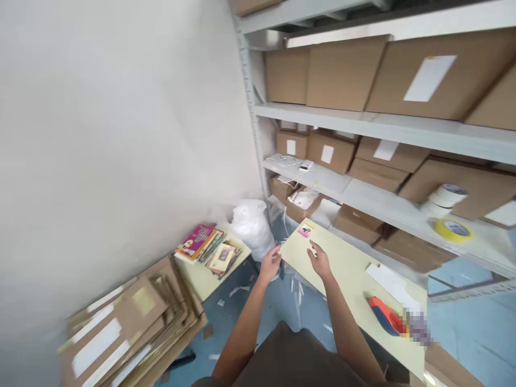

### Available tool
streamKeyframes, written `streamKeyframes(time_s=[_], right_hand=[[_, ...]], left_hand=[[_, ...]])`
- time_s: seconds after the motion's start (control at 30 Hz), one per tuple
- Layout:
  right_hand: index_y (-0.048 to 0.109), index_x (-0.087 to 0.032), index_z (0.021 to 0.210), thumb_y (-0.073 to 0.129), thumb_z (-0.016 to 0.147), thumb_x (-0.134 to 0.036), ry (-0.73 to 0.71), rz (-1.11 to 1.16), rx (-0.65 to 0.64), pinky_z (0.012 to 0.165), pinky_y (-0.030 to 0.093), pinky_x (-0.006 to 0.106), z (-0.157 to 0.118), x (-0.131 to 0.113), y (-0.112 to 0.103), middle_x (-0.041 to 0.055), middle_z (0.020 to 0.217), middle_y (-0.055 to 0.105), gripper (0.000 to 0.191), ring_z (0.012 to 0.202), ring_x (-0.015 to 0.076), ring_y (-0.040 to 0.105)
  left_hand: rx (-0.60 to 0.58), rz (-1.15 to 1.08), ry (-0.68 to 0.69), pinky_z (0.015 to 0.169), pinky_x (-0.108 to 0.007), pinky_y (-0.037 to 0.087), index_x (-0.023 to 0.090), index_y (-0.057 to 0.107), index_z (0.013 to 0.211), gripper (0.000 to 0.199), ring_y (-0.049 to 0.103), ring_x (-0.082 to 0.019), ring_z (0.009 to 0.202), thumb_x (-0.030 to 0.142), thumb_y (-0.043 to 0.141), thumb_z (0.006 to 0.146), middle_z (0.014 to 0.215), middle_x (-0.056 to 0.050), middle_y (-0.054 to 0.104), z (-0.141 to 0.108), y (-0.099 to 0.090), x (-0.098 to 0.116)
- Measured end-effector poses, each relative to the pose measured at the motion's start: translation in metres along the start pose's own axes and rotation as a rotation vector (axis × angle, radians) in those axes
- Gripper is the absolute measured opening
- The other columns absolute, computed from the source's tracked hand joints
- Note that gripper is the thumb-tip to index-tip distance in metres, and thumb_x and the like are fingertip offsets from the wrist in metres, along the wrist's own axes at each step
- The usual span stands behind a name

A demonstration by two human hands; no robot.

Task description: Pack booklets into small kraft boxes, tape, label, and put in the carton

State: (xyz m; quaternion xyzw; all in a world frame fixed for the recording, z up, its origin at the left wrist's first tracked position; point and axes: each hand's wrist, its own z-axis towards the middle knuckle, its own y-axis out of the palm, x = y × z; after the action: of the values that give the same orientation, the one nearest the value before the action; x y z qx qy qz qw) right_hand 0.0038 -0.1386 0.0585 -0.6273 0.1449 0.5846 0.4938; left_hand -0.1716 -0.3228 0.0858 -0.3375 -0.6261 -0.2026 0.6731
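The card point(305, 230) lies on the table point(342, 258), perhaps for easy reach, near the open-fingered right hand point(320, 260), while left hand point(270, 264) bends its fingers, grip unclear.

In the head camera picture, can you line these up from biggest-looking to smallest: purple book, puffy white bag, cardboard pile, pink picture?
Largest to smallest, as they look:
1. cardboard pile
2. white bag
3. purple book
4. pink picture
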Motion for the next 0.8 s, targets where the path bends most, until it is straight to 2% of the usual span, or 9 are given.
streamKeyframes(time_s=[0.17,0.3,0.47,0.57,0.7,0.8], right_hand=[[0.064,-0.025,0.143,0.053,0.097,-0.05,-0.18,0.021,-0.24,0.115,0.048,0.054,-0.024,-0.074,0.126,0.01,0.148,0.063,0.053,0.139,0.0313,0.058],[0.065,-0.025,0.144,0.054,0.097,-0.049,-0.292,0.047,-0.418,0.123,0.04,0.053,-0.06,-0.128,0.229,0.0104,0.15,0.062,0.053,0.141,0.0309,0.055],[0.059,-0.023,0.15,0.052,0.099,-0.045,-0.39,0.048,-0.666,0.126,0.036,0.051,-0.113,-0.177,0.36,0.0104,0.155,0.057,0.056,0.146,0.0287,0.05],[0.055,-0.022,0.153,0.052,0.098,-0.04,-0.444,-0.01,-0.832,0.127,0.032,0.05,-0.146,-0.199,0.435,0.0106,0.158,0.053,0.058,0.148,0.0276,0.047],[0.047,-0.019,0.158,0.054,0.095,-0.03,-0.508,-0.2,-1.054,0.128,0.028,0.049,-0.185,-0.225,0.52,0.0112,0.164,0.045,0.065,0.155,0.0274,0.036],[0.042,-0.019,0.161,0.055,0.092,-0.023,-0.536,-0.412,-1.188,0.128,0.025,0.052,-0.215,-0.239,0.568,0.0117,0.166,0.042,0.071,0.159,0.0302,0.026]], left_hand=[[0.234,-0.018,-0.034,0.101,-0.046,0.056,0.018,0.075,0.121,0.037,0.072,-0.026,0.108,0.034,0.072,0.087,0.123,-0.015,0.076,-0.042,-0.126,-0.039],[0.392,-0.063,-0.084,0.1,-0.043,0.057,0.02,0.075,0.122,0.038,0.072,-0.026,0.109,0.034,0.073,0.087,0.125,-0.013,0.076,-0.085,-0.225,-0.074],[0.599,-0.112,-0.145,0.107,-0.043,0.052,0.018,0.071,0.129,0.042,0.069,-0.027,0.118,0.032,0.07,0.089,0.134,-0.015,0.071,-0.152,-0.348,-0.129],[0.73,-0.118,-0.259,0.107,-0.044,0.052,0.016,0.068,0.134,0.047,0.067,-0.03,0.122,0.032,0.07,0.09,0.131,-0.017,0.072,-0.202,-0.418,-0.164],[0.899,-0.022,-0.408,0.111,-0.045,0.047,0.019,0.066,0.136,0.049,0.064,-0.031,0.127,0.028,0.071,0.089,0.138,-0.015,0.068,-0.269,-0.495,-0.204],[0.949,0.05,-0.534,0.117,-0.046,0.042,0.017,0.063,0.139,0.053,0.059,-0.033,0.135,0.025,0.069,0.087,0.146,-0.017,0.063,-0.308,-0.53,-0.23]])
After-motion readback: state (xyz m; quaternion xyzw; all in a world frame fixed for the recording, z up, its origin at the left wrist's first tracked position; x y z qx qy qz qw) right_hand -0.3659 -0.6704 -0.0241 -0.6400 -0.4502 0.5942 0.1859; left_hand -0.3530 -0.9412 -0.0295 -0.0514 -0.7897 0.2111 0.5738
